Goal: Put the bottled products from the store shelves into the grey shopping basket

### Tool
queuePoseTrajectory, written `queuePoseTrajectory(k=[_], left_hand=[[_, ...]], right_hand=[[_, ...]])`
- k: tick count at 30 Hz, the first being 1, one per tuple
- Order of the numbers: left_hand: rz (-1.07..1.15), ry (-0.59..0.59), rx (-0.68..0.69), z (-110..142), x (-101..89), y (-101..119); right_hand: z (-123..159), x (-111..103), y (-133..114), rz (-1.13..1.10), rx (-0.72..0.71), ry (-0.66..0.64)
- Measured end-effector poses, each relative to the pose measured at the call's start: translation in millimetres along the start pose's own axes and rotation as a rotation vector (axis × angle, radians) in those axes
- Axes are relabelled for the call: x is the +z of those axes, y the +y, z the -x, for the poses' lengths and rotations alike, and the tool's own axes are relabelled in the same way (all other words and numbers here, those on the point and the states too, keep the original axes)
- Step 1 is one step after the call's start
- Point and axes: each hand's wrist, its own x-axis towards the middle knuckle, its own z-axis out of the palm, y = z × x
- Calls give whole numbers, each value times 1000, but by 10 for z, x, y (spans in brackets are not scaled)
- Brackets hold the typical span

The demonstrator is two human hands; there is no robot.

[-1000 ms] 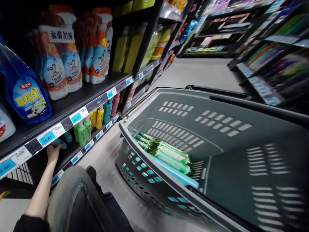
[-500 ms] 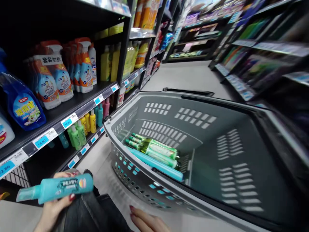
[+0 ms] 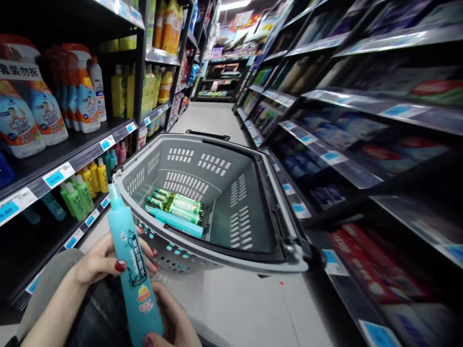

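Observation:
A teal bottle (image 3: 132,270) with printed characters stands upright in front of me, cap up. My left hand (image 3: 99,260) wraps its upper part from the left, thumb across the front. My right hand (image 3: 173,320) grips its lower end from the right. Just beyond it a grey shopping basket (image 3: 289,250) sits on the floor. Inside lie a second teal bottle (image 3: 173,220) and several green bottles (image 3: 179,203), all on their sides.
Black shelves on the left carry orange-and-blue spray bottles (image 3: 77,91), yellow bottles (image 3: 119,91) and, lower down, small green bottles (image 3: 75,198) behind blue price tags. More stocked shelves line the right side. A pale aisle floor (image 3: 213,115) runs ahead past the basket.
My left hand took the teal bottle from the lower shelf and brought it in front of me, turning it upright. My right hand came up and took hold of its base. The view swung right.

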Motion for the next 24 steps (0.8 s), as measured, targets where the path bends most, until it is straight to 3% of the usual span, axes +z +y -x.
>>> queuePoseTrajectory(k=[5,10,14,20,22,24], left_hand=[[179,66,117,29,-71,-243],[200,96,112,51,-141,-290],[206,93,140,69,-156,-314],[277,4,148,84,-123,-405],[246,56,170,80,-121,-433],[155,168,196,76,-133,-452]], right_hand=[[-75,54,134,87,-98,83],[-111,48,216,136,-108,101],[-101,63,203,70,-25,128],[-97,25,284,-405,247,-66],[-114,3,349,-432,264,-102],[-128,-8,385,-350,232,-41]])
